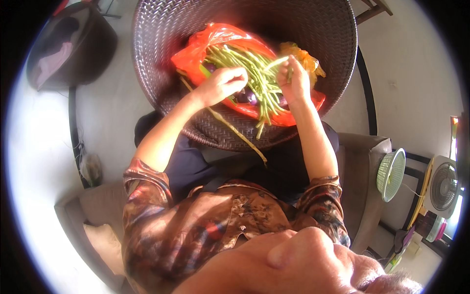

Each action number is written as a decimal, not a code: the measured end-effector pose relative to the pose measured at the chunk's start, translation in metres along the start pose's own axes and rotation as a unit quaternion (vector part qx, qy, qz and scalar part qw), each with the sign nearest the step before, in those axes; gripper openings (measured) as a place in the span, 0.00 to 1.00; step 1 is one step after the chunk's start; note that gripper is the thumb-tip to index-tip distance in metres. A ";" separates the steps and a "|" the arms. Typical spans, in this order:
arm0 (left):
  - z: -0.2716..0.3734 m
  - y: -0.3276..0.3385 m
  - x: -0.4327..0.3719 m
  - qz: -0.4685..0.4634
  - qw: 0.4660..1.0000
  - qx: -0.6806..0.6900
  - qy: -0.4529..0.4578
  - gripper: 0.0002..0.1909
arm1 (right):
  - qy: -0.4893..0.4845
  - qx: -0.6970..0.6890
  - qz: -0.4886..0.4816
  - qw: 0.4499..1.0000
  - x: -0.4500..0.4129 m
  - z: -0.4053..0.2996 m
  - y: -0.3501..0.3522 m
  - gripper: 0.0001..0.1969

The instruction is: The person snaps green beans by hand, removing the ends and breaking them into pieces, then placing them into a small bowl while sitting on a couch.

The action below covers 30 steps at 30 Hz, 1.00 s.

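Observation:
My right hand [293,79] holds a short piece of green long bean [276,64] between thumb and fingers, above a heap of long beans [253,70]. To its left my left hand [224,85] hovers over the same heap, fingers curled in, with nothing visible in them. The beans lie in an open red plastic bag [220,33], with purple eggplants [248,96] partly hidden beneath. A large dark woven wicker tub [158,70] holds the bag. One yellowish-brown bean [238,134] hangs over its front edge.
A yellow plastic bag [310,62] sits in the tub, right of the red bag. A green colander [391,175] stands by the sofa arm [363,176] at right, with a fan [443,186] beyond. At upper left is a dark rounded seat [93,44] with pink cloth.

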<state>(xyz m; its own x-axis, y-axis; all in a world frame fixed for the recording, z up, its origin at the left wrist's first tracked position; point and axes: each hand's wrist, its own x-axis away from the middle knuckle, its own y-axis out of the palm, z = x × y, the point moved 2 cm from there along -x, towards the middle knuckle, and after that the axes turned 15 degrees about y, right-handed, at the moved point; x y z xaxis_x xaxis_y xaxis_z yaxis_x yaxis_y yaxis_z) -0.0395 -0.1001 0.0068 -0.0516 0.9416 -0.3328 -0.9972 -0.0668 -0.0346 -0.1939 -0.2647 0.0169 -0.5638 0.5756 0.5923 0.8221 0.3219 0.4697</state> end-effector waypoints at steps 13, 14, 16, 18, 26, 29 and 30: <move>-0.013 -0.001 -0.003 0.113 0.983 -0.143 -0.006 0.10 | 0.034 0.106 -0.047 0.993 0.020 0.020 0.017 0.06; -0.014 -0.001 -0.002 0.104 0.980 -0.170 -0.013 0.09 | 0.036 0.134 -0.040 0.990 0.022 0.022 0.019 0.07; -0.016 -0.003 -0.001 0.090 0.980 -0.178 -0.022 0.08 | 0.044 0.185 -0.040 0.981 0.026 0.022 0.024 0.08; -0.016 -0.003 -0.001 0.074 0.979 -0.185 -0.031 0.08 | 0.058 0.212 -0.093 0.971 0.019 0.016 0.017 0.08; -0.015 0.004 0.000 0.014 0.962 -0.264 0.071 0.07 | -0.006 0.552 -0.049 0.832 0.019 0.015 0.018 0.18; -0.018 0.004 0.002 0.005 0.948 -0.309 0.070 0.08 | -0.060 0.668 -0.079 0.738 0.027 0.024 0.031 0.17; -0.018 0.004 0.001 0.005 0.948 -0.309 0.071 0.08 | -0.080 0.653 -0.083 0.748 0.026 0.029 0.030 0.14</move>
<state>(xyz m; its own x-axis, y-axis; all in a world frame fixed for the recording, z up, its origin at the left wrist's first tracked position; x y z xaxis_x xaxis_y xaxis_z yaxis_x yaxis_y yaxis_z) -0.0430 -0.1049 -0.0107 -0.0091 0.8892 -0.4574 -0.7720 -0.2970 -0.5620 -0.1816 -0.2184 0.0272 -0.7364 0.4947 0.4615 0.1770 0.7992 -0.5744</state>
